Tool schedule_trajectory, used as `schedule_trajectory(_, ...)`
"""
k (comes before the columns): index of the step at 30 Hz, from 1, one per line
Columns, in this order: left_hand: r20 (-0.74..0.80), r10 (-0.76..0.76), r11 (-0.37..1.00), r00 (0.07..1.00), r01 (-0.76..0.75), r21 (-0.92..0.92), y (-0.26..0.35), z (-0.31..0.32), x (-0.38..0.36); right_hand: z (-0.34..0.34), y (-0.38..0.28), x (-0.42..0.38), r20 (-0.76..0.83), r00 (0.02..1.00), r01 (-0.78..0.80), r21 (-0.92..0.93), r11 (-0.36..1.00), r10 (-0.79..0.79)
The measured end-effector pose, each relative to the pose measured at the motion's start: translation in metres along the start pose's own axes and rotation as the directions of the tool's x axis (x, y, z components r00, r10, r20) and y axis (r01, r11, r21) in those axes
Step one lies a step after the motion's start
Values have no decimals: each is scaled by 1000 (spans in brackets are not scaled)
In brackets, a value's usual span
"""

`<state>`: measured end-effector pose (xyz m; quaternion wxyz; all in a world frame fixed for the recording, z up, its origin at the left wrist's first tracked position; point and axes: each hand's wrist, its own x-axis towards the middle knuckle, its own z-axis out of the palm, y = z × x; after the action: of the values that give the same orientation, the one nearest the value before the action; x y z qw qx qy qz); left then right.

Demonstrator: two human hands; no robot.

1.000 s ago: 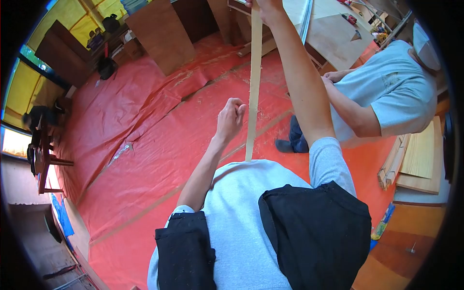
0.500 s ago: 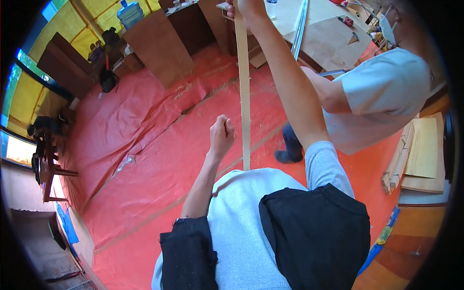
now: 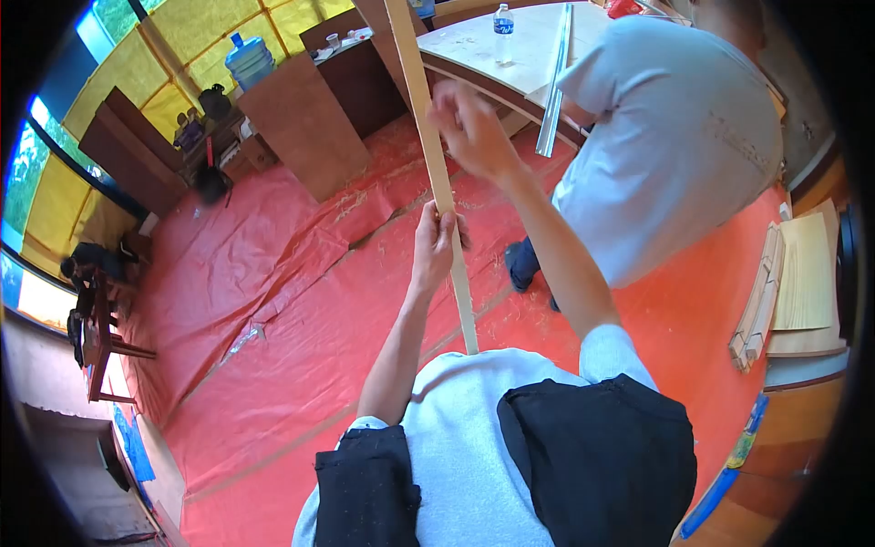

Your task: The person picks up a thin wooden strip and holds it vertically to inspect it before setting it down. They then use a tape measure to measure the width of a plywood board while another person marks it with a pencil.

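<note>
A long, narrow wooden strip (image 3: 427, 137) runs from the top of the view down toward my chest, its upper end out of frame. My left hand (image 3: 436, 244) is wrapped round it at about mid-length. Just right of the strip, higher up, is my right hand (image 3: 476, 132), slightly blurred, with its fingers apart and nothing in them. Whether a fingertip touches the strip is hard to see.
Red sheeting (image 3: 301, 301) with wrinkles and shavings covers the floor. To the right a co-worker in a grey shirt (image 3: 679, 137) bends by a table (image 3: 456, 41) bearing a water bottle (image 3: 503, 35) and metal channel (image 3: 556, 87). Boards (image 3: 802, 273) lean at far right.
My right hand has let go of the strip's upper part and come down. My left hand has risen from beside the strip and closed round it. The co-worker has bent toward the table.
</note>
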<state>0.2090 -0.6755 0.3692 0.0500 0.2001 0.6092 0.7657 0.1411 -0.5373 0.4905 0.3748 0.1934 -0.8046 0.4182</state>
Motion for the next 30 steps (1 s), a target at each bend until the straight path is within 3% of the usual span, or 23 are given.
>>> schedule_trajectory(2, -26, -17, 1000, 1000, 17, 5, -1, -4, 1, -6, -15, -47, 240, 962, -91, -159, 983, 128)
schedule_trajectory(5, -48, -51, 999, 998, 51, 5, -5, -10, 5, -1, -18, -77, 294, 936, -93, -329, 940, 196)
schedule_trajectory(9, -50, -80, 997, 996, 80, 11, -12, -13, 2, 26, 10, -91, 257, 959, -53, -249, 967, 119)
schedule_trajectory(13, -82, -87, 996, 993, 89, 16, -20, -22, 3, 29, 24, -108, 267, 963, -22, -55, 998, 36)
schedule_trajectory(16, -110, -94, 995, 990, 92, -24, -22, -32, 4, 20, 31, -151, 360, 925, -153, 62, 986, 121)
schedule_trajectory(20, -126, -124, 988, 984, 111, -106, -26, -42, 5, 16, 16, -189, 510, 787, -306, -165, 938, 347)
schedule_trajectory(23, -130, -134, 989, 982, 125, -78, -25, -42, 7, 37, 16, -204, 541, 782, -181, -276, 944, 308)
schedule_trajectory(26, -148, -184, 982, 972, 175, -71, -23, -41, 9, 65, 31, -219, 422, 884, -126, -195, 973, 199)
schedule_trajectory(30, -117, -196, 980, 974, 191, -52, -25, -45, 8, 69, 39, -232, 335, 938, -60, -107, 992, 93)
